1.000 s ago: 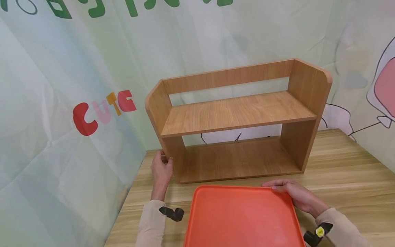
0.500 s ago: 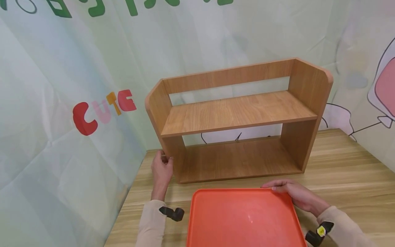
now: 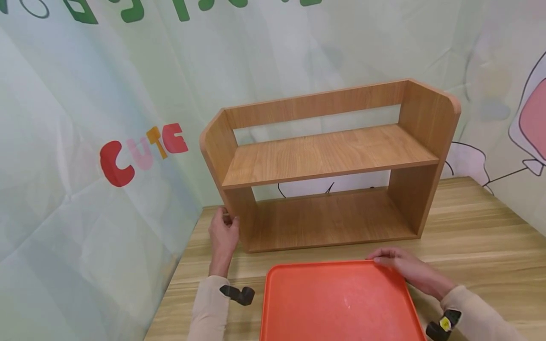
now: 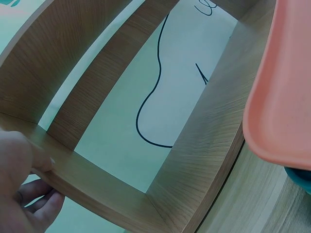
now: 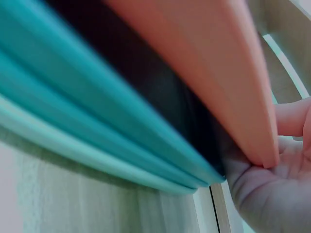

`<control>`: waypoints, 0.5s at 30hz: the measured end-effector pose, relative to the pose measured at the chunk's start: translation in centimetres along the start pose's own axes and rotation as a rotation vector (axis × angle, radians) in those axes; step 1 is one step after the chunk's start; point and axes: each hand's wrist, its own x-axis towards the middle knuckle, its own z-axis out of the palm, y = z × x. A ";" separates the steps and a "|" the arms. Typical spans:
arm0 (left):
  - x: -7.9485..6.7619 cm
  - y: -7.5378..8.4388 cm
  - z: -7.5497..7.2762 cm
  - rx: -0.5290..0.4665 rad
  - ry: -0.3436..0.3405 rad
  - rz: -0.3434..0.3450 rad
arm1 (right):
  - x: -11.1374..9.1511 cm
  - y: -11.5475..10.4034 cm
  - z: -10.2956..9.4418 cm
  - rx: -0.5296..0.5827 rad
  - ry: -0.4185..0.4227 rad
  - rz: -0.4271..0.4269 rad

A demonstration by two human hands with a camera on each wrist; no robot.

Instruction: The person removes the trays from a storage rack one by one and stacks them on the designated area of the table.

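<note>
A two-tier wooden desktop shelf (image 3: pixel 328 158) stands on the table, its boards bare. My left hand (image 3: pixel 223 239) grips the front edge of its left side panel; in the left wrist view the thumb lies on the inner face and the curled fingers reach outside. In front of the shelf is an orange-red tray (image 3: pixel 341 303), cut off by the bottom of the head view. My right hand (image 3: pixel 411 270) holds this tray at its far right corner, the rim between thumb and fingers. Under it, teal trays (image 5: pixel 97 111) are stacked, with a dark band between.
The wood-grain table (image 3: pixel 482 246) extends right of the shelf. A printed cloth backdrop (image 3: pixel 106 227) hangs close behind the shelf and along the left edge of the table, with another stretch at the right.
The orange-red tray has shifted slightly toward me and to the right, and my right hand has moved slightly right. My left hand and the shelf stay in place.
</note>
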 end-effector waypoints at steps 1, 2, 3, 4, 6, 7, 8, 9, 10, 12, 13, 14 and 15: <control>0.0 0.0 0.0 -0.001 -0.004 -0.003 | 0.0 0.0 0.0 -0.023 0.012 0.001; 0.0 0.0 0.0 -0.003 -0.006 -0.005 | -0.1 -0.1 0.1 -0.048 0.021 -0.008; 0.0 0.0 0.0 -0.002 -0.008 -0.006 | -0.1 -0.2 0.1 -0.072 0.032 -0.020; 0.0 0.0 0.0 -0.002 -0.009 -0.007 | -0.2 -0.3 0.2 -0.093 0.041 -0.034; -0.1 0.1 0.0 -0.003 -0.005 -0.005 | -0.3 -0.4 0.2 -0.145 0.065 -0.070; -0.1 0.0 0.0 -0.004 0.000 -0.001 | -0.3 -0.5 0.3 -0.176 0.079 -0.092; -0.1 0.0 0.0 -0.003 0.005 0.004 | -0.4 -0.6 0.3 -0.206 0.093 -0.113; -0.1 0.0 0.1 -0.002 0.009 0.008 | -0.4 -0.6 0.4 -0.231 0.107 -0.127; -0.1 0.0 0.1 -0.002 0.013 0.013 | -0.4 -0.6 0.4 -0.254 0.120 -0.138; -0.1 0.0 0.1 -0.001 0.021 0.020 | -0.4 -0.6 0.4 -0.302 0.142 -0.168; -0.1 0.0 0.1 0.000 0.022 0.020 | -0.4 -0.5 0.4 -0.318 0.146 -0.183; -0.1 0.0 0.1 0.000 0.023 0.020 | -0.3 -0.4 0.4 -0.326 0.146 -0.191; -0.1 0.0 0.1 0.000 0.022 0.018 | -0.2 -0.2 0.4 -0.335 0.145 -0.199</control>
